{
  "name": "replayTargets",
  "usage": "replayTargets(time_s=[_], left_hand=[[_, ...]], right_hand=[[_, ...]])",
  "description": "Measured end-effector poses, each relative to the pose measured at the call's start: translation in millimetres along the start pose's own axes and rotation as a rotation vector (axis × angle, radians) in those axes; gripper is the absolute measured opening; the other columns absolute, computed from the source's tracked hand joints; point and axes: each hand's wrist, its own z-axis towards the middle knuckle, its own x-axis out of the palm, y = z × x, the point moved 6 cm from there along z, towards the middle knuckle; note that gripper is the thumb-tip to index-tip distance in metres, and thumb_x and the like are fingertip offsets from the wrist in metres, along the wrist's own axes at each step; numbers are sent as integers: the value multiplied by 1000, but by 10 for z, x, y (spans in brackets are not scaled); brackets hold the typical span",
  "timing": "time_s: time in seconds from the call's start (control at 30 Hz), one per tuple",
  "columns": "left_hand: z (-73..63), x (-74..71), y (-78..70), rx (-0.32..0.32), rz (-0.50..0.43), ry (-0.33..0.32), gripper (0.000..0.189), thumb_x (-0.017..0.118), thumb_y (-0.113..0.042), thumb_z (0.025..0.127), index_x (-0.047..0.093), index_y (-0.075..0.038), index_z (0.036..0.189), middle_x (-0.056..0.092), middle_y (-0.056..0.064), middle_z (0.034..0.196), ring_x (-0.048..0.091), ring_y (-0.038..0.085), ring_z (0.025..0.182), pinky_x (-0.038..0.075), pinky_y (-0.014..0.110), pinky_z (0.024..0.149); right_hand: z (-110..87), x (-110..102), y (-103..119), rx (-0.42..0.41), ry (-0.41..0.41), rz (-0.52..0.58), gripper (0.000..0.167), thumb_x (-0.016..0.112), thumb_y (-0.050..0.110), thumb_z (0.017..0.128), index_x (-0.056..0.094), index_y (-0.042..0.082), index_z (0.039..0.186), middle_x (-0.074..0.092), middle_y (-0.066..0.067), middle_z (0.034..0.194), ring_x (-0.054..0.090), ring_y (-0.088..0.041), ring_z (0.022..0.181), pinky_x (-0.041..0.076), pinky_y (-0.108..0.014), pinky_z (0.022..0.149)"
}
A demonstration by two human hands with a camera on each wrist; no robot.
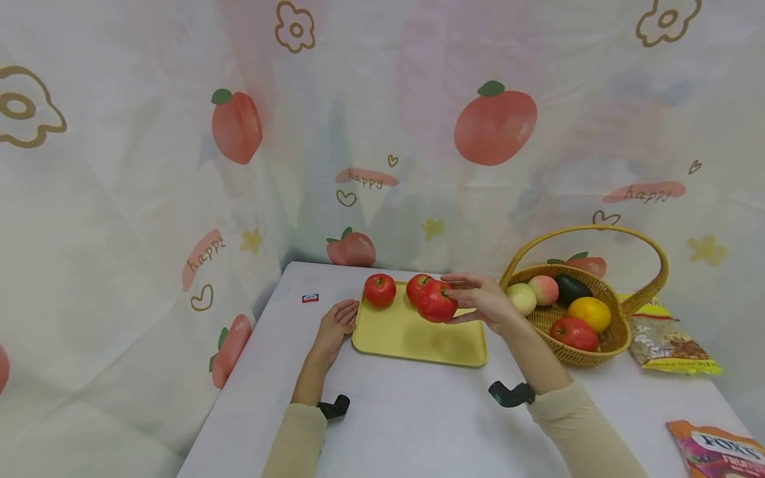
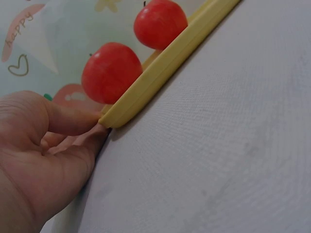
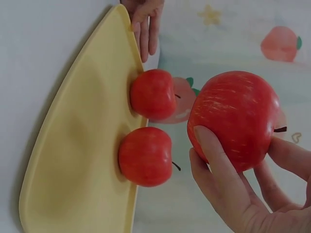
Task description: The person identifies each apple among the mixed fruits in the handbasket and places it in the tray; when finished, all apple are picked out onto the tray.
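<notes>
My right hand [image 1: 481, 302] holds a red apple [image 3: 234, 119] by its sides, raised above the yellow tray [image 1: 418, 342]. Two more red apples, one at the left [image 1: 380, 291] and one nearer the middle [image 1: 420, 289], rest along the tray's far side. From the head view, the held apple partly overlaps the middle one. At the tray's left edge, my left hand [image 1: 336, 325] grips the rim; its thumb and fingers meet there in the left wrist view.
Right of the tray stands a wicker basket [image 1: 564, 357] with a tall handle and several fruits and vegetables. A snack bag [image 1: 672, 342] lies beside it, and an orange-purple Fox's packet [image 1: 720, 451] at the near right. A small wrapped candy [image 1: 310, 298] sits left of the tray.
</notes>
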Motion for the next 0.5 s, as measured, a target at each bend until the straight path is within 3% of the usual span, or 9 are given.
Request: replayTargets(time_s=[0.5], left_hand=[[-21, 6, -20, 2, -3, -4, 67, 48, 28, 91, 40, 7, 154, 45, 27, 156, 43, 37, 148, 38, 41, 121]], right_hand=[[170, 258, -154, 36, 14, 21, 49, 69, 10, 97, 58, 0, 144, 51, -26, 149, 70, -32, 103, 56, -68, 89]])
